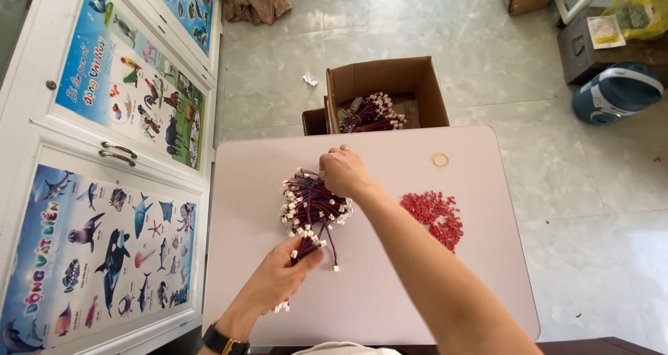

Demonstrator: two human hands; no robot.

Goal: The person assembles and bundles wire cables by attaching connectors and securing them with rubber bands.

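Observation:
A heap of short red-and-black wires with white plug ends (pixel 306 202) lies on the pale pink table (pixel 390 285). My right hand (pixel 342 171) rests on the heap's far right side, fingers curled down onto the wires. My left hand (pixel 282 275) sits nearer to me and grips a small bundle of the same wires (pixel 305 247); white plugs stick out above and below the fist. A single loose wire (pixel 331 251) trails toward the table beside it. A pile of small red connector pieces (pixel 435 216) lies to the right of my right forearm.
A yellowish rubber band (pixel 440 159) lies near the table's far edge. Behind the table an open cardboard box (pixel 417 84) holds more wire bundles (pixel 372 115). White cabinet doors with animal posters (pixel 132 84) line the left. A blue-and-white appliance (pixel 616 92) and a dark box stand far right.

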